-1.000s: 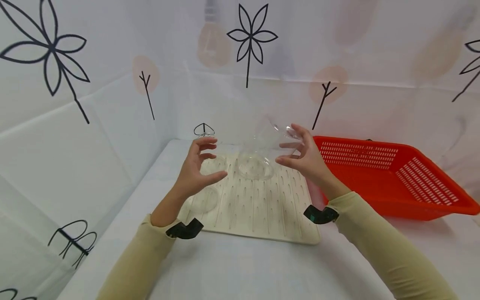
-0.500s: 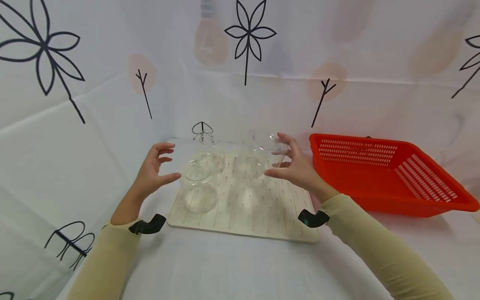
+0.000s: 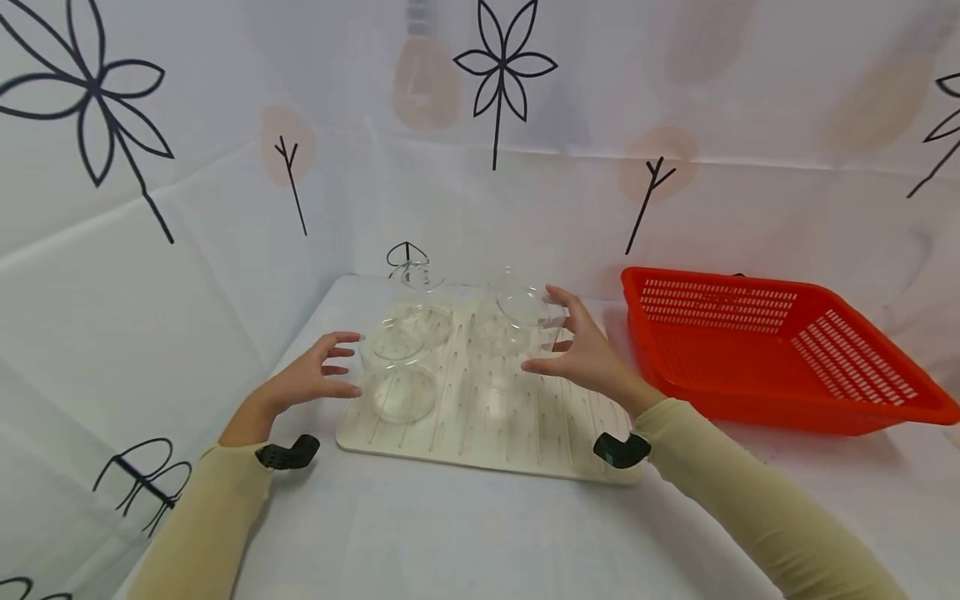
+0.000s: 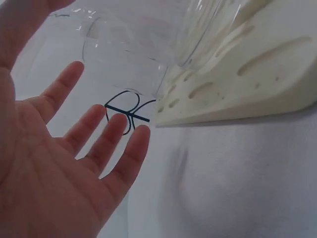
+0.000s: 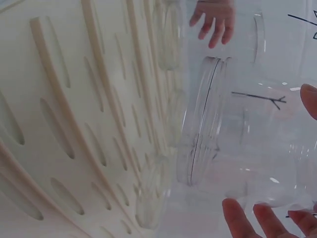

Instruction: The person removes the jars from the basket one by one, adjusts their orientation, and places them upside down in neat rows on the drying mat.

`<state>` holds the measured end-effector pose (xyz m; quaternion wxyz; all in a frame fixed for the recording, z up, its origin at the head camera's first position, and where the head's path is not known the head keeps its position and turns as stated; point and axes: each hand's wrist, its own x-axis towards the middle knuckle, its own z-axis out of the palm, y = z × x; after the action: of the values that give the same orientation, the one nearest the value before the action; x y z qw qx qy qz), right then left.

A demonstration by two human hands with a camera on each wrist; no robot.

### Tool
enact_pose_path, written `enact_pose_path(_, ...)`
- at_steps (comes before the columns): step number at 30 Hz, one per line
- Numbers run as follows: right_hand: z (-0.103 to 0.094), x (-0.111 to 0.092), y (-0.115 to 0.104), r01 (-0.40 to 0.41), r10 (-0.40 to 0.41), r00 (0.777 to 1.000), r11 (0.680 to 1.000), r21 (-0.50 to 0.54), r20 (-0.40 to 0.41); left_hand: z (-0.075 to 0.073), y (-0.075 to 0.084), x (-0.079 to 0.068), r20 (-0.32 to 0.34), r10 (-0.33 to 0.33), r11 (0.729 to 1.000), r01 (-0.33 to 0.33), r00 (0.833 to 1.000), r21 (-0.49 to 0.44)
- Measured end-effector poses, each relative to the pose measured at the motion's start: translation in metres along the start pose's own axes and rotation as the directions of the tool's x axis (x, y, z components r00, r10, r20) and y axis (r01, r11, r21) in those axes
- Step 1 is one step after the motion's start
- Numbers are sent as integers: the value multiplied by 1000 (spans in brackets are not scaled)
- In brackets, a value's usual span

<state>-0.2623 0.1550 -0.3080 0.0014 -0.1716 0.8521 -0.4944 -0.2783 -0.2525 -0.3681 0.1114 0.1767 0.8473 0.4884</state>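
Note:
Clear, round jar-like containers stand on a cream ridged mat (image 3: 480, 442). My right hand (image 3: 588, 358) curls its fingers and thumb around one clear jar (image 3: 522, 307), held roughly upright over the mat's back right part. In the right wrist view, fingertips (image 5: 237, 218) lie along this jar's wall and its base shows a little off the mat. On the mat's left stands a front jar (image 3: 403, 393), with a second jar (image 3: 422, 279) behind it. My left hand (image 3: 307, 375) is beside the front jar, fingers spread and the palm bare.
A red plastic basket (image 3: 750, 417) with slotted walls stands right of the mat. White cloth with printed plants (image 3: 498, 142) hangs close behind and on the left. Another clear jar (image 5: 153, 193) stands on the mat near the held one. White cloth (image 3: 450, 533) covers the table in front.
My right hand has lowered the jar, turning it from tilted to roughly upright, and shifted slightly left. My left hand has moved left and down, beside the front jar.

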Motion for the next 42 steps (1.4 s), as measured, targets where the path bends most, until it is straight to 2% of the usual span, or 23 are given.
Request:
enact_pose_path(4,6,0,11,10,-10,1000,1000,1,10,5,-4,1,64,-123,992,121,990,48)
enact_pose_path(9,12,-1,17,31,-31,999,999,-6,21,9,-8,2,91,-171,985,167,981,48)
enact_pose_path(20,22,-2,32,24,-22,999,999,-38,37,15,-14,3,120,-158,987,152,980,53)
enact_pose_path(28,30,-5,39,26,-25,999,999,-29,47,14,-18,5,128,-145,986,133,981,97)
enact_pose_path(42,30,-2,41,69,-66,996,997,-37,66,15,-17,6,101,-184,979,173,978,108)
